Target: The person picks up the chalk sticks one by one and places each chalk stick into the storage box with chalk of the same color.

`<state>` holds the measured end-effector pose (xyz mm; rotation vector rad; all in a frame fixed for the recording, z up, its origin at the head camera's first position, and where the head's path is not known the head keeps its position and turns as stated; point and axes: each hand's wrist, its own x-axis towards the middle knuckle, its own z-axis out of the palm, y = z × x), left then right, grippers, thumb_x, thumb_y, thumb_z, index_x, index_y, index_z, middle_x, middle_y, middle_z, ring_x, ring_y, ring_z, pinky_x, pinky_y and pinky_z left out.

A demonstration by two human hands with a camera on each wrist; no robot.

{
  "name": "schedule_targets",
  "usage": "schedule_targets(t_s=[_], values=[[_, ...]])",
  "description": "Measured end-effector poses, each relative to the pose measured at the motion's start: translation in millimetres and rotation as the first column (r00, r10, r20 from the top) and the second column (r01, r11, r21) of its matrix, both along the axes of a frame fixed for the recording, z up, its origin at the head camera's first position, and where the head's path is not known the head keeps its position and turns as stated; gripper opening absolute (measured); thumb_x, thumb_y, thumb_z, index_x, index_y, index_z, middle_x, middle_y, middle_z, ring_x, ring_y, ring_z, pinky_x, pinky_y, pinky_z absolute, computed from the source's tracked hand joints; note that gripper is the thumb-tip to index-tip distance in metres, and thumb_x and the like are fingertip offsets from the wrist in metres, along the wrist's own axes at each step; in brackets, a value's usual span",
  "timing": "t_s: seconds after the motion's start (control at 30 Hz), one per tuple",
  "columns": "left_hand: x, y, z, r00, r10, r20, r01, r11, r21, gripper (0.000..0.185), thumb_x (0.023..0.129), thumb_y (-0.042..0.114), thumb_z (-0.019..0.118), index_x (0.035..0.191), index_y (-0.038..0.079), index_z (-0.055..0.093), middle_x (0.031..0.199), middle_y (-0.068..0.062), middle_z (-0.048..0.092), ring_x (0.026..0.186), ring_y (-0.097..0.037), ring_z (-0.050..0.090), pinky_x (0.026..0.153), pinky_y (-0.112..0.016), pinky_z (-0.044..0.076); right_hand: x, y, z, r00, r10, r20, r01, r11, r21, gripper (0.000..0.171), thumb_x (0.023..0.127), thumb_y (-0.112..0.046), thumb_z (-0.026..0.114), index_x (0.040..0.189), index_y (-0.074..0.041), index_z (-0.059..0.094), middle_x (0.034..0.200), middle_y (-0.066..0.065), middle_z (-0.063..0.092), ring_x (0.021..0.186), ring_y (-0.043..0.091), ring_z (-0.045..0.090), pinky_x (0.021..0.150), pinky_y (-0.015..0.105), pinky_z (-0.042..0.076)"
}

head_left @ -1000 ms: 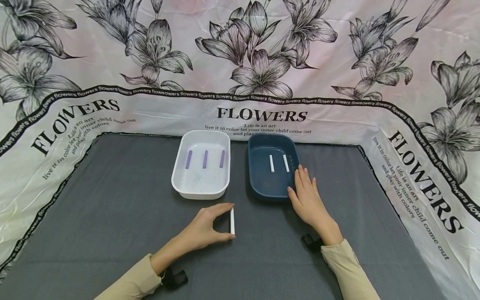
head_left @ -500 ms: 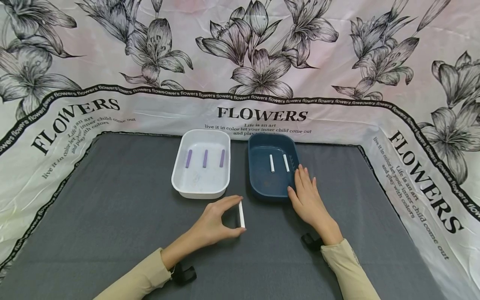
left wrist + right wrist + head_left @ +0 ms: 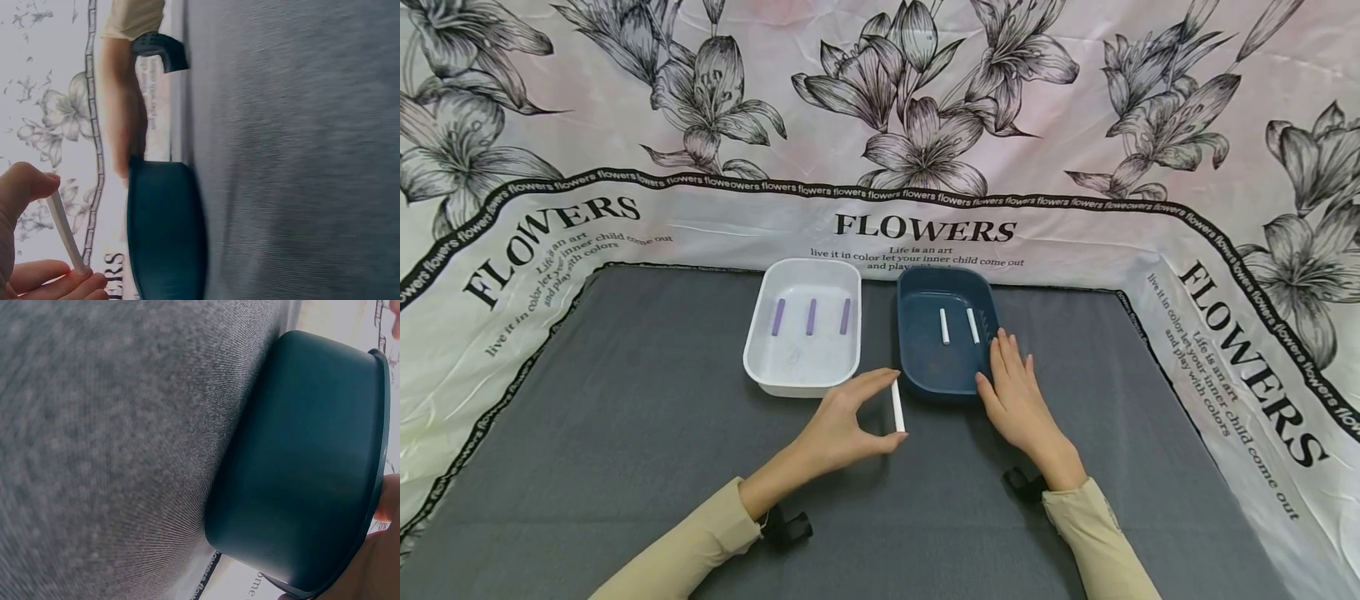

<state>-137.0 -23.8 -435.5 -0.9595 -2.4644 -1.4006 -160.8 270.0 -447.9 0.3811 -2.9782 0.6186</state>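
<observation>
In the head view my left hand [image 3: 842,429] pinches a white stick of chalk [image 3: 898,406] end to end, thumb at the near end and a finger at the far end. The chalk [image 3: 66,235] is also held off the cloth in the left wrist view. It hangs just in front of the dark blue tray [image 3: 921,379], near its left corner. Two white chalk sticks [image 3: 944,327] lie inside that tray. My right hand [image 3: 1021,406] rests with extended fingers on the tray's right rim; the right wrist view shows the tray's outer wall [image 3: 300,450] beside it.
Left of the blue tray stands a white tray [image 3: 801,379] holding three purple chalk sticks [image 3: 810,317]. A grey cloth [image 3: 625,433] covers the table. Behind it is a flower-printed cloth [image 3: 925,150] with lettering.
My left hand has moved right and away from me, bringing the white chalk from in front of the gap between the trays to the blue tray's near left corner. My right hand stays still.
</observation>
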Motion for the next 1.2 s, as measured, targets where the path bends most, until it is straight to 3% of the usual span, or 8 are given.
schedule_targets(t_s=[0.5, 0.77, 1.2], values=[[-20.6, 17, 28.5, 1.000, 0.005, 0.002, -0.005, 0.999, 0.035, 0.074, 0.075, 0.020, 0.085, 0.141, 0.006, 0.055, 0.143, -0.009, 0.054, 0.132, -0.022, 0.051, 0.104, -0.046, 0.046, -0.6, 1, -0.5, 1.000, 0.004, -0.008, -0.004, 1.000, -0.003, 0.066, 0.108, -0.030, 0.037, 0.154, 0.010, 0.013, 0.164, 0.021, 0.002, 0.151, 0.034, -0.004, 0.117, 0.063, 0.002], [-31.0, 25, 34.1, 1.000, 0.011, 0.021, -0.011, 1.000, 0.011, 0.074, 0.076, 0.020, 0.085, 0.141, 0.005, 0.054, 0.144, -0.010, 0.053, 0.133, -0.023, 0.049, 0.105, -0.043, 0.045, -0.5, 0, -0.2, 1.000, 0.006, -0.007, -0.006, 1.000, 0.002, 0.065, 0.108, -0.028, 0.039, 0.154, 0.011, 0.013, 0.164, 0.021, 0.000, 0.151, 0.036, -0.002, 0.116, 0.064, 0.004], [-57.2, 33, 47.2, 0.988, 0.054, 0.148, -0.053, 0.999, -0.007, 0.072, 0.080, 0.021, 0.079, 0.145, 0.006, 0.051, 0.148, -0.008, 0.050, 0.138, -0.023, 0.044, 0.110, -0.044, 0.040, -0.4, 0, 0.1, 1.000, 0.007, -0.011, -0.007, 1.000, 0.004, 0.066, 0.107, -0.029, 0.038, 0.153, 0.012, 0.014, 0.164, 0.022, 0.002, 0.151, 0.035, -0.003, 0.116, 0.064, 0.005]])
